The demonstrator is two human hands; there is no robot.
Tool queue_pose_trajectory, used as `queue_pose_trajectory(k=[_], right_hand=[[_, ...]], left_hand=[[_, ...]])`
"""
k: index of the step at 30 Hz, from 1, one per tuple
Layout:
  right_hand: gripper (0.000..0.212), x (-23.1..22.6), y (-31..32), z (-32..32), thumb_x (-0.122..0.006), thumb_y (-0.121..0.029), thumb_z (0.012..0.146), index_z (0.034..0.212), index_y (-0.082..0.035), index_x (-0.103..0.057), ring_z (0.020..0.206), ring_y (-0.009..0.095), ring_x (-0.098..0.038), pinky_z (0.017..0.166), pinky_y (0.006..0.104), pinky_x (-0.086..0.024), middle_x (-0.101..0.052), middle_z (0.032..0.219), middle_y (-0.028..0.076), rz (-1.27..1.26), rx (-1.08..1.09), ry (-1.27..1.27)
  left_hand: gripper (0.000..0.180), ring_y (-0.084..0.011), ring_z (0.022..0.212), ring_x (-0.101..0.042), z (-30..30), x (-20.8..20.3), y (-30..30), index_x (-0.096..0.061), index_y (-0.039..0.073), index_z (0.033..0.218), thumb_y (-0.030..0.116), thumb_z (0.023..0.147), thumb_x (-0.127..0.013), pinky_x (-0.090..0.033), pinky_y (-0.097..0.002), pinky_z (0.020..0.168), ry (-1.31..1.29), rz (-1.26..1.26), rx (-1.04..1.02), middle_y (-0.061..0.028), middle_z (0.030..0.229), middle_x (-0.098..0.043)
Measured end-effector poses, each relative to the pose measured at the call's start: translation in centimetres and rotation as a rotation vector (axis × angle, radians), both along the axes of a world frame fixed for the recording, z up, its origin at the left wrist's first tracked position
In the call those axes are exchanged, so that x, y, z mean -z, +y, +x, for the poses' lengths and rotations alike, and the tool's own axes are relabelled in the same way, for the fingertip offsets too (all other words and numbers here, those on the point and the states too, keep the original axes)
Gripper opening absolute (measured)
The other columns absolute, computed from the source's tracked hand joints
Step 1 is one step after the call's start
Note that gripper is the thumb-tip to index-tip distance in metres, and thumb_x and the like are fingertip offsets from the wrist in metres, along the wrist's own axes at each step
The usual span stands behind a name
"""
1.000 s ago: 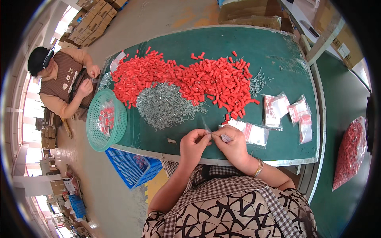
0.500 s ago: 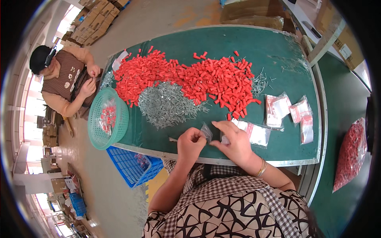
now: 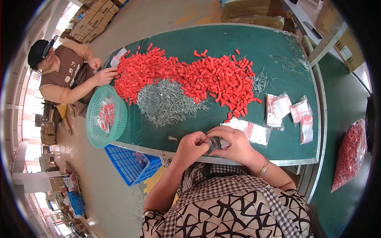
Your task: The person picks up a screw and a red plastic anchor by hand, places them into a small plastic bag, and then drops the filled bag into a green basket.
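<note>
Two hands meet at the near edge of the green table [image 3: 246, 43]. The left hand [image 3: 191, 147] and right hand [image 3: 234, 144] both pinch one small clear bag [image 3: 216, 142] between them, fingers closed on it. Just beyond lies a strip of bare green, then the grey screw pile [image 3: 166, 103] and red plastic pieces [image 3: 198, 75]. More filled bags [image 3: 278, 107] lie to the right. A green basket [image 3: 105, 117] hangs over the left edge.

One head-worn fisheye view looks steeply down from above the person's chest, facing forward across the green worktop [image 3: 246, 51]. The hands sit close below it at the near edge; the far edge and floor curve toward the rim.
</note>
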State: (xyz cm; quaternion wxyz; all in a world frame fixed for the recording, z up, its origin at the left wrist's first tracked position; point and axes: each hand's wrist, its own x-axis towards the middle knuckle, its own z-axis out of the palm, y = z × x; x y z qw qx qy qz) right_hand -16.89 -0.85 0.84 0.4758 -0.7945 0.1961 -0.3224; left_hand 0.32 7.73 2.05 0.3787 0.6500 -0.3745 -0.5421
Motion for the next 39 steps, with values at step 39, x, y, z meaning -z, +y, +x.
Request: queue_pose_trajectory(k=[39], right_hand=[[0.042,1.3,0.3,-0.3,-0.082,-0.003,0.066,0.104,-0.002,-0.063,0.096,0.014,-0.060,0.087,0.0275,-0.048,-0.064,0.101,0.006,0.691,-0.063,-0.161]], left_hand=[[0.012,-0.0285,0.071,-0.061,5.9,1.9,-5.2,-0.058,0.003,0.080,0.007,0.072,-0.065,-0.050,-0.0395,0.060,-0.928,-0.347,0.083,-0.0112,0.076,-0.057]])
